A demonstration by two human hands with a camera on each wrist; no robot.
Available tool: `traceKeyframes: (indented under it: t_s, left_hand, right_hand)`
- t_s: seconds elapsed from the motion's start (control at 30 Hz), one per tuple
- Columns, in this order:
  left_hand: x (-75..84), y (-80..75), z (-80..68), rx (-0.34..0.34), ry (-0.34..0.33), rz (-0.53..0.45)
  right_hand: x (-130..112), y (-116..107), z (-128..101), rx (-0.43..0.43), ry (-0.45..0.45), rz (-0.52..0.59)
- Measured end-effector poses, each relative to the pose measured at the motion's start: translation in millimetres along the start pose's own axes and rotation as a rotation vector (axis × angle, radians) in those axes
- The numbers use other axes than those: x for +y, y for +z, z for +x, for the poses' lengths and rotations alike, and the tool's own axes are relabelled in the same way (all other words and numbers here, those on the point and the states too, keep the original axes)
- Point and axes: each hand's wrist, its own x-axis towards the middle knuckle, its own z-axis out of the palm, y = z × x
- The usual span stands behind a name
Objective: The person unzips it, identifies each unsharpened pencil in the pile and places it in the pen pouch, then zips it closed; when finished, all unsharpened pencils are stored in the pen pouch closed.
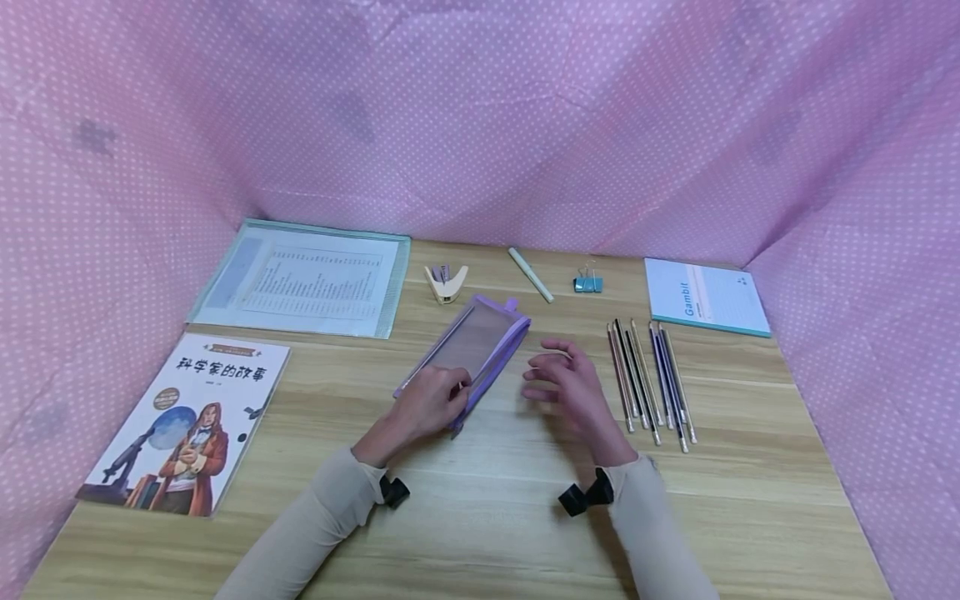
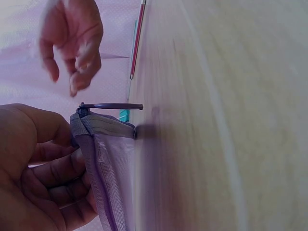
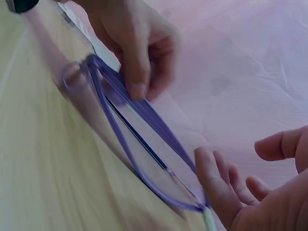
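Note:
A purple mesh pencil case (image 1: pixel 474 346) lies slantwise at the middle of the wooden table (image 1: pixel 487 500). My left hand (image 1: pixel 429 402) grips its near end, fingers curled round the edge (image 2: pixel 84 144); the zip pull (image 2: pixel 113 106) sticks out beside them. The case's zip (image 3: pixel 144 139) gapes open in the right wrist view. My right hand (image 1: pixel 558 382) hovers just right of the case with relaxed fingers (image 3: pixel 216 185), holding nothing. Several pencils and pens (image 1: pixel 651 379) lie in a row to its right.
A storybook (image 1: pixel 191 417) lies front left, a clear document folder (image 1: pixel 303 279) behind it. At the back lie a beige staple remover (image 1: pixel 446 283), a pale green pen (image 1: pixel 531 274), blue binder clips (image 1: pixel 587 282) and a blue notebook (image 1: pixel 705 297). Pink dotted cloth (image 1: pixel 480 117) walls the table.

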Motion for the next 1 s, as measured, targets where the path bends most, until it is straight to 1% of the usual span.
traceKeyframes:
  t_s: [0.1,0.37,0.53,0.7,0.87,1.0]
  left_hand:
    - [0.1,0.3,0.0,0.001,0.000,0.002]
    - [0.2,0.7,-0.8,0.005,-0.002,0.010]
    - [0.7,1.1,-0.7,0.005,-0.003,0.015]
    - [0.9,1.2,-0.9,0.007,0.002,0.011]
    - [0.6,1.3,-1.2,0.011,0.004,0.018]
    - [0.3,1.3,-1.1,0.005,-0.002,0.013]
  right_hand:
    - [-6,-16,-6,0.002,-0.029,-0.050]
    - [-19,-59,-19,0.069,-0.077,-0.152]
    - [-22,-86,-25,0.112,-0.135,-0.159]
    - [-25,-115,-28,0.174,-0.198,-0.157]
    - [-28,-145,-30,0.222,-0.230,-0.141]
    - [-28,-166,-30,0.232,-0.233,-0.109]
